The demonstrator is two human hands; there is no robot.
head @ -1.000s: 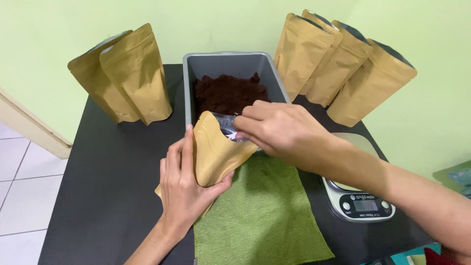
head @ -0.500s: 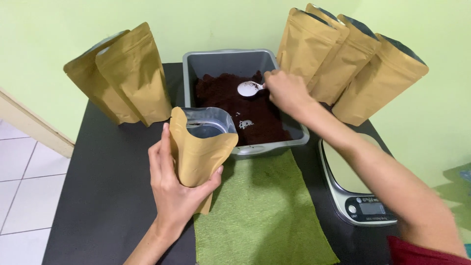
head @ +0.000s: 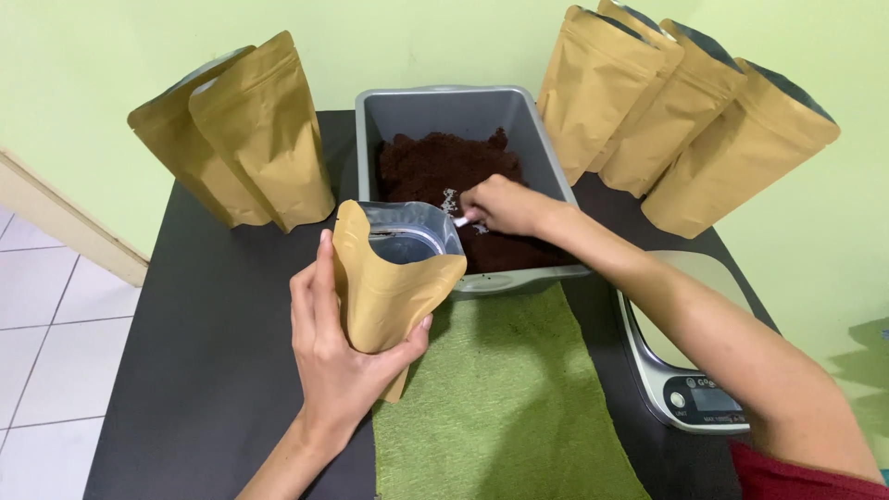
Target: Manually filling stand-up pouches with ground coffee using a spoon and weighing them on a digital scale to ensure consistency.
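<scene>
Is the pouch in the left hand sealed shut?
No, the pouch held by the left hand gapes open at the top, showing its silver lining.

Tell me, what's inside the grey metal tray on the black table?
The grey metal tray holds a heap of dark brown powder. The right hand dips a small white scoop into it. The tray's bottom under the powder is covered.
</scene>
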